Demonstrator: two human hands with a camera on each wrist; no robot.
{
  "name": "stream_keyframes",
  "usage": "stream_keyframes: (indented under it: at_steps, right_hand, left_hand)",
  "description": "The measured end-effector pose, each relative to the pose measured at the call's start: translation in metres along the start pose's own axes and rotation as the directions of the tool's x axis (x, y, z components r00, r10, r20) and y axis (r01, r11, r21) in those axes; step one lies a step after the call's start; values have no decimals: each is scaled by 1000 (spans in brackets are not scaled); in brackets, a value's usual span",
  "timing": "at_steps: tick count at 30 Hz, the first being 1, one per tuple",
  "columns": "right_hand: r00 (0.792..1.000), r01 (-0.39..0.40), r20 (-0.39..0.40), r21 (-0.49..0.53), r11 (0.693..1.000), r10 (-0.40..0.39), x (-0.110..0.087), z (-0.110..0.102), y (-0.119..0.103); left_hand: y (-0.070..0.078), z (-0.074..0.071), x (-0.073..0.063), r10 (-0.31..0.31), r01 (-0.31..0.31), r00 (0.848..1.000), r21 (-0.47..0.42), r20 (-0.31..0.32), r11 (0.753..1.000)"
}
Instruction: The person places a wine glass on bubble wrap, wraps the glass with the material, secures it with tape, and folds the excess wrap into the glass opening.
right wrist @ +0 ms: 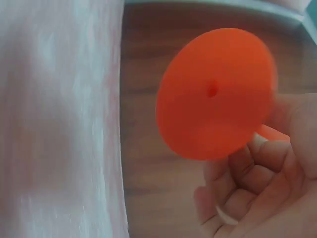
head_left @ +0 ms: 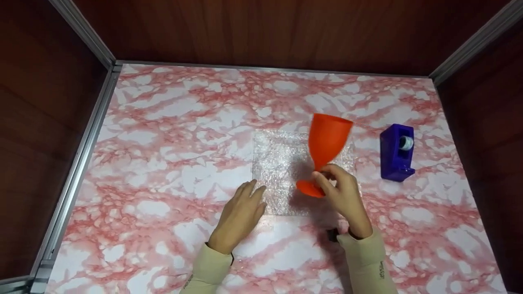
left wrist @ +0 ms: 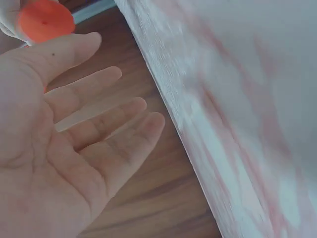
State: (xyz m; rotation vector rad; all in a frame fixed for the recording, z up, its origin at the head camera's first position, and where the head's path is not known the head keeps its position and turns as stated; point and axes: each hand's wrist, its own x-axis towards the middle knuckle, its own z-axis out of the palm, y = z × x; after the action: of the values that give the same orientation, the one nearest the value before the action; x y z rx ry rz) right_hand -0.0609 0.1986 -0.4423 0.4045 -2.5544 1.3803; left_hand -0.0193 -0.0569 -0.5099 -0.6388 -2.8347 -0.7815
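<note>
An orange plastic goblet (head_left: 329,136) is tilted over a clear sheet of bubble wrap (head_left: 273,163), its bowl pointing away from me. My right hand (head_left: 341,188) pinches its stem between thumb and fingers. The round base fills the middle of the right wrist view, where the goblet's underside (right wrist: 213,119) shows a small central dimple. My left hand (head_left: 243,208) is at the left edge of the bubble wrap, fingers extended and palm down, holding nothing. In the left wrist view, the left hand's straight, slightly spread fingers (left wrist: 104,124) show, with the goblet base (left wrist: 47,22) beyond the thumb.
A blue tape dispenser (head_left: 396,153) with a roll of tape stands to the right of the bubble wrap. The red-and-white marbled table (head_left: 171,139) is bordered by metal rails and dark wooden panels (head_left: 261,32) at the back and sides.
</note>
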Motion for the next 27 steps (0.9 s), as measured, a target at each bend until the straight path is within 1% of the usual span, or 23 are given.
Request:
stream_keyframes:
  at_steps: [2, 3, 5, 7, 10, 12, 13, 17, 21, 23, 27]
  right_hand:
    - [996, -74, 61, 66, 995, 70, 7, 7, -15]
    - [991, -110, 92, 89, 990, 101, 9, 11, -15]
    - [974, -188, 150, 135, 973, 168, 14, 23, -9]
    - [952, -266, 204, 179, 947, 228, 16, 37, -1]
    - [930, -324, 253, 220, 920, 267, 16, 59, 13]
    - [920, -344, 278, 239, 908, 276, 15, 71, 16]
    - [918, -346, 287, 239, 907, 274, 15, 77, 17]
    - [912, -337, 315, 206, 919, 264, 12, 94, 20]
    - [901, -334, 340, 152, 930, 268, 10, 105, 22]
    - [895, -344, 347, 139, 929, 280, 9, 109, 24]
    - [890, -357, 348, 130, 925, 295, 7, 115, 29]
  left_hand:
    - [-6, -3, -1, -26, 26, 1000, -8, 1, 1000]
    - [-9, -4, -2, -45, 45, 999, -11, 8, 999]
    - [-14, -6, -4, -82, 82, 996, -13, 20, 997]
    - [-18, -7, -7, -110, 111, 993, -10, 28, 994]
    - [-22, -8, -10, -140, 140, 990, -8, 28, 990]
    - [-23, -9, -11, -149, 149, 988, -8, 28, 989]
    - [-24, -9, -11, -153, 153, 988, -6, 29, 988]
    - [-25, -10, -9, -164, 164, 985, 7, 43, 986]
    - [-27, -10, -8, -173, 172, 984, 21, 45, 985]
    - [-28, -11, -8, -176, 175, 983, 21, 43, 984]
    - [-31, -13, -6, -185, 184, 982, 23, 47, 983]
